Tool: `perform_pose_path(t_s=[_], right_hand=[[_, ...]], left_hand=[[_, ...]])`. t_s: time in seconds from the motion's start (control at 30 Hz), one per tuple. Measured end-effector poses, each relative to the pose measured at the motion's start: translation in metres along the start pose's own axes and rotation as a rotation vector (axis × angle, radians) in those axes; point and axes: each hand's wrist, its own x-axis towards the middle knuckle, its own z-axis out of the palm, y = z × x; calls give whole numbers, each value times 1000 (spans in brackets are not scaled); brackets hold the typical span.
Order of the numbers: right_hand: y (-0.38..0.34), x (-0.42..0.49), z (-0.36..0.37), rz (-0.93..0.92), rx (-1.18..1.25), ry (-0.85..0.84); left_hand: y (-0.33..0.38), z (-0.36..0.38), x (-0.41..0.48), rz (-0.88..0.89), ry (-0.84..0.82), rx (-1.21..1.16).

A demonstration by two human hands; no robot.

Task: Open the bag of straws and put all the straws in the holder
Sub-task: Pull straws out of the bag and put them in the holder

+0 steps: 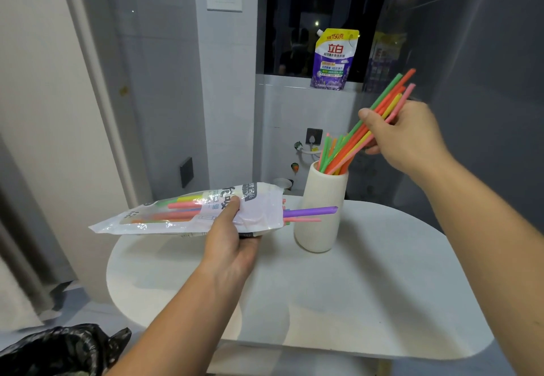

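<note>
Several coloured straws (385, 100) are pinched in a slanted bundle between the thumb and curled fingers of the right hand (412, 137), above the far right part of the table (368, 287). Their lower ends are set inside the mouth of the holder (323, 190), a pale upright vase stood near the table's far edge, where a few green and orange straws (328, 152) are leaned. The bag (176, 216) is gripped by the left hand (232, 246), thumb pressed on top and fingers curled beneath, and is held nearly level over the table's far left edge, its open end turned toward the holder. More straws are seen through its clear film. A purple straw (309, 212) and a pink straw (303, 220) are pushed out of the opening, the purple tip crossing in front of the holder. A detergent pouch (335, 58) is propped on the window ledge behind.
</note>
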Motion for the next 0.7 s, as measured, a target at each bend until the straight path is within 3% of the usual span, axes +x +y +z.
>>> perform_pose_path(t_s=[0.3, 0.5, 0.7], right_hand=[[14, 3, 37, 81, -200, -139], [20, -4, 39, 61, -15, 67], [27, -19, 40, -199, -71, 142]], left_hand=[[-1, 4, -5, -4, 11, 13], [1, 3, -2, -1, 3, 10], [-2, 0, 1, 13, -38, 15]])
